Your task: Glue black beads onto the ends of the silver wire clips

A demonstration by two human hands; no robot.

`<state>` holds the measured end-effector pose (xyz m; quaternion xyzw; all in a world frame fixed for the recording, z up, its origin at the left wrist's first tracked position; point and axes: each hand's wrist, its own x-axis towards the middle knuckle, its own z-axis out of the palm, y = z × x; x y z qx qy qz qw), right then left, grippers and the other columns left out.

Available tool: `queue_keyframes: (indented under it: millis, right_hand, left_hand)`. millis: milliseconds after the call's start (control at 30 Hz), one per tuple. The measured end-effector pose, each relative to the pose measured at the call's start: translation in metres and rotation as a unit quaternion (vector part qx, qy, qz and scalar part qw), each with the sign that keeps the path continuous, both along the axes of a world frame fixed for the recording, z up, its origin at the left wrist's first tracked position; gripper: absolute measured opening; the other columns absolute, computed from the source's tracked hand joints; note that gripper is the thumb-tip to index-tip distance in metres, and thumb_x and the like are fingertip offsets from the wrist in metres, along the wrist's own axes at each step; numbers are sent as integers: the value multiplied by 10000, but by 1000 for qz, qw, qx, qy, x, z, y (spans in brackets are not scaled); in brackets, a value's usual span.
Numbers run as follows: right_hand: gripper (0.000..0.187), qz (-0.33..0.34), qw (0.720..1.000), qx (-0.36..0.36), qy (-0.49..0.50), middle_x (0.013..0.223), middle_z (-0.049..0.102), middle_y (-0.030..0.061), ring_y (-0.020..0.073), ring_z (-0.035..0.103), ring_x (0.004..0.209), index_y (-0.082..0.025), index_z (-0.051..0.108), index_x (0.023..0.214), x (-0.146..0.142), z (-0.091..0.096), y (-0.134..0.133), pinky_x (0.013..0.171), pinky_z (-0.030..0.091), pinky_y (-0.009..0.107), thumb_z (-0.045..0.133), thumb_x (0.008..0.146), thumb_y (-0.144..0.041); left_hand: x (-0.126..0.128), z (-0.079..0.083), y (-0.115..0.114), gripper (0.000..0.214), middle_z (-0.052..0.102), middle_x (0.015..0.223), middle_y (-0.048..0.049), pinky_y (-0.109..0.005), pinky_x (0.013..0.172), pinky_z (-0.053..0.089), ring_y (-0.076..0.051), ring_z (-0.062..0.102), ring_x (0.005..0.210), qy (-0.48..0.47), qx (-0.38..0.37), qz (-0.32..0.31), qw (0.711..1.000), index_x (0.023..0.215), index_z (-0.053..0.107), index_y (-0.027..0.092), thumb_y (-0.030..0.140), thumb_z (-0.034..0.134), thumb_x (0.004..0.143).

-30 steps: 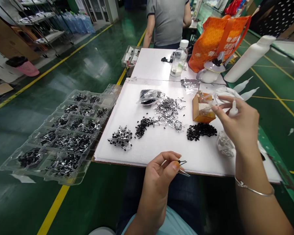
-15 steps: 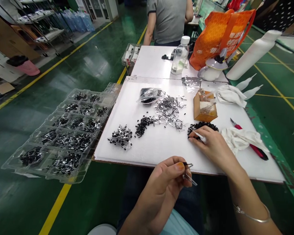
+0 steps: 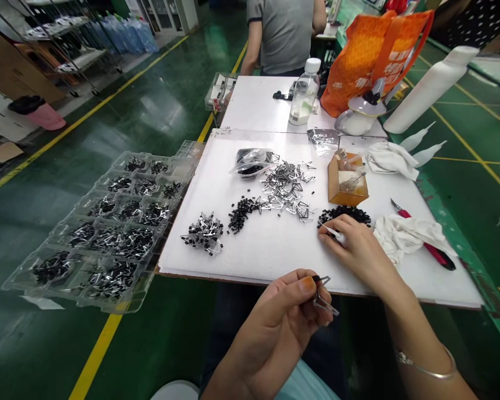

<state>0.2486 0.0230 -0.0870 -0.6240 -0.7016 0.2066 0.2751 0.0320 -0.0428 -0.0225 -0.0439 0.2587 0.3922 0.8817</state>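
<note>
My left hand [image 3: 275, 328] pinches a small black component with bent metal leads [image 3: 323, 291] at the foam board's near edge. My right hand [image 3: 360, 253] grips a white plastic dropper [image 3: 334, 234], its tip touching the edge of a heap of small black parts [image 3: 344, 215]. Both lie on a white foam board [image 3: 258, 261]. Farther left are a tangle of bent metal leads [image 3: 285, 189], a curved line of black parts [image 3: 241, 214], and a cluster of assembled pieces [image 3: 203, 234].
A clear compartment tray [image 3: 104, 222] holding black-and-metal pieces sits left of the board. Beyond my right hand are a white cloth [image 3: 408, 236] and a red-handled tool [image 3: 429, 247]. A small cardboard box [image 3: 345, 183] holds a glass bottle. A co-worker in grey [image 3: 283, 36] stands past the far table.
My right hand has dropped from beside the box to the black heap, uncovering the cloth and red tool. My left hand has shifted slightly right, still pinching the component.
</note>
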Motion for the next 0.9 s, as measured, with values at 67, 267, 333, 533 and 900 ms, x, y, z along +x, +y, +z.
queue_keyframes:
  millis: [67, 267, 333, 533, 900]
  right_hand:
    - [129, -26, 999, 4, 32, 931, 715, 37, 254, 661, 875, -248, 715, 882, 0, 2, -2, 809, 424, 399, 636, 924, -341]
    - [141, -147, 974, 30, 169, 950, 784, 41, 184, 616, 712, -242, 740, 890, 1, 6, -14, 710, 444, 347, 745, 880, -383]
    - [187, -175, 956, 33, 235, 936, 792, 53, 195, 660, 778, -240, 730, 870, 0, 6, -19, 745, 484, 340, 796, 853, -414]
    - [366, -179, 889, -39, 420, 523, 552, -55, 136, 562, 526, -270, 770, 932, -11, 13, -40, 689, 569, 327, 870, 775, -586]
    - [176, -83, 691, -149, 703, 667, 637, -118, 6, 89, 392, -315, 805, 909, -33, 34, -70, 880, 604, 187, 922, 809, -399]
  left_hand:
    - [0, -1, 0, 250, 807, 797, -35, -217, 739, 555, -86, 729, 684, -3, -16, 5, 1000, 893, 806, 105, 224, 983, 763]
    - [1, 0, -1, 298, 811, 765, -37, -215, 687, 567, -92, 744, 661, -17, -60, 10, 998, 837, 788, 105, 183, 1029, 680]
    - [1, 1, -1, 292, 801, 759, -33, -215, 686, 567, -91, 737, 660, -5, -55, 19, 998, 831, 771, 107, 189, 1019, 701]
    - [2, 0, 3, 319, 768, 778, -8, -195, 706, 560, -84, 705, 683, 123, 16, 62, 990, 1026, 734, 162, 212, 955, 802]
    - [9, -9, 6, 337, 675, 857, 16, -144, 539, 557, -86, 657, 677, 323, 125, 135, 928, 1117, 834, 261, 339, 941, 807]
